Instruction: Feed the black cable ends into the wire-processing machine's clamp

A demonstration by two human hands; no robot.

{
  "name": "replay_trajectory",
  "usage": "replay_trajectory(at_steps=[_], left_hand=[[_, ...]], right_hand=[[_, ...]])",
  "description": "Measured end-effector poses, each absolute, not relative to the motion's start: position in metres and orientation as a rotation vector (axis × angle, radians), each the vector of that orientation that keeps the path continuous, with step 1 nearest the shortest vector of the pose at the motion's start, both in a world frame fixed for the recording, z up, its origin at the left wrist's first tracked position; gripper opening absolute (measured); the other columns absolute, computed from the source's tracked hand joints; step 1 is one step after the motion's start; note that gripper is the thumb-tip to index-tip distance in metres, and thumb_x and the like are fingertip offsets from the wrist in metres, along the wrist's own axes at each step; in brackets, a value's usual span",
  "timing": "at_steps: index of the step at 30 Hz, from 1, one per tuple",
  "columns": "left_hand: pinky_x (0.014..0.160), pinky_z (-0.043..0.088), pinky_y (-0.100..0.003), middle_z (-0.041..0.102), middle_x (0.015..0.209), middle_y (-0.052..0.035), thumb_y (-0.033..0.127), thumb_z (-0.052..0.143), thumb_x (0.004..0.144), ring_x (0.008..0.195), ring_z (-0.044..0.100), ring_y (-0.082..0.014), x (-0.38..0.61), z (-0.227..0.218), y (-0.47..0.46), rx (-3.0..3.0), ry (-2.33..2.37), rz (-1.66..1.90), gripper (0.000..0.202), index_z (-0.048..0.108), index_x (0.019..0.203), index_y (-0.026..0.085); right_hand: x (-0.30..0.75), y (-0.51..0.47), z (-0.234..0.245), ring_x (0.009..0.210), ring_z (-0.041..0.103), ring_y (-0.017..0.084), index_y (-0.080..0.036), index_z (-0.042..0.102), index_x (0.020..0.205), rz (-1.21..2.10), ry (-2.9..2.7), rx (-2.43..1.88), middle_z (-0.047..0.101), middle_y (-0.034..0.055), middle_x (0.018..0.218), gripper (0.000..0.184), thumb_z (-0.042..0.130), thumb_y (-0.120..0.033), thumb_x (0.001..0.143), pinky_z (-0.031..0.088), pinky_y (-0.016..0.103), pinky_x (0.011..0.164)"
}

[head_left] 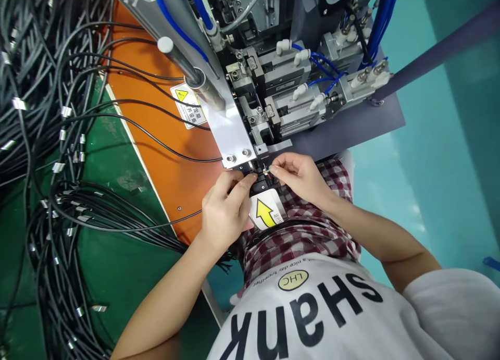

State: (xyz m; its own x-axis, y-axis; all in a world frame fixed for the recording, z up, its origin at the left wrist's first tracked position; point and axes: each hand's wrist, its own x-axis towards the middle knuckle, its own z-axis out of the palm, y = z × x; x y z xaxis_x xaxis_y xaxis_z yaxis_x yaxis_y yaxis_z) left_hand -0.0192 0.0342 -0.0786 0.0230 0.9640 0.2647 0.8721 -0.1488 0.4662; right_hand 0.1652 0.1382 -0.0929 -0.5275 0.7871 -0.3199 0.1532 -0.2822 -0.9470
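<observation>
At the front of the machine, my left hand (224, 206) has its thumb and index finger closed on the end of a black cable (156, 228) that trails in from the left. My right hand (300, 175) pinches thin coloured wires (266, 171) fanned out of that cable end. Both sets of fingertips meet over a small black fixture (262, 184) with screws. Just below it is a white plate (267, 209) bearing a yellow arrow. The exact spot where the left fingertips grip is partly covered by the fingers.
Pneumatic cylinders (292, 115) with blue hoses stand behind my hands. A metal post (203, 86) rises from the bracket (234, 136) on the orange machine base (156, 162). Large bundles of black cables (42, 141) lie on the green table (113, 276) at the left.
</observation>
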Motion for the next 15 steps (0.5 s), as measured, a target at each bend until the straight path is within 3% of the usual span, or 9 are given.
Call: replay_trajectory(at_steps=[15], left_hand=[[0.076,0.053,-0.028,0.062,0.104,-0.0074,0.010,0.053,0.092,0.092,0.064,-0.0174,-0.0181,-0.0785,0.0332,2.113,1.944,0.757,0.035,0.065,0.121,0.025]], right_hand=[[0.1645,0.1373,-0.0965,0.070,0.058,0.013,-0.017,0.063,0.083,1.852,-1.526,-1.128,0.064,0.0017,0.077,0.018,0.064,-0.033,0.091,0.050,0.028,0.064]])
